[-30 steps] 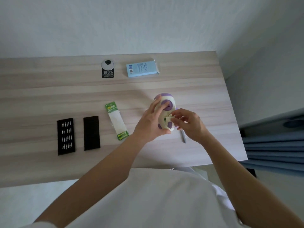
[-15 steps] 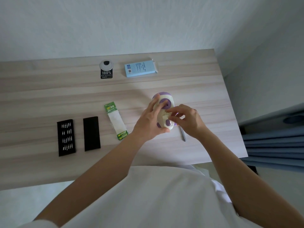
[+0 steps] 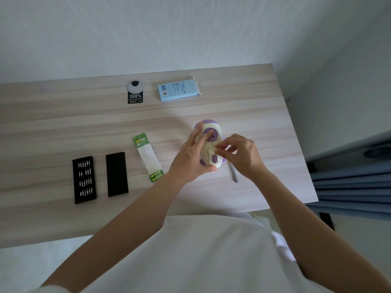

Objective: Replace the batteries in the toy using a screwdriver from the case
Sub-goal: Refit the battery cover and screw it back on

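A cream and purple toy lies bottom up on the wooden table, right of centre. My left hand grips its left side, fingers reaching over the purple foot. My right hand pinches the small cream battery cover at its upper edge, by the screw hole. A grey screwdriver lies on the table just right of the toy, partly under my right hand. The open black bit case with its rows of bits lies at the left, its black lid beside it.
A green and white battery pack lies left of the toy. A light blue box and a round grommet with a black "100%" sticker sit near the far edge. The table's right edge is close to the toy; blue curtain beyond.
My right hand has shifted up along the toy's underside, from its lower end to the cover's upper edge. My left hand keeps its hold. The view drifted slightly.
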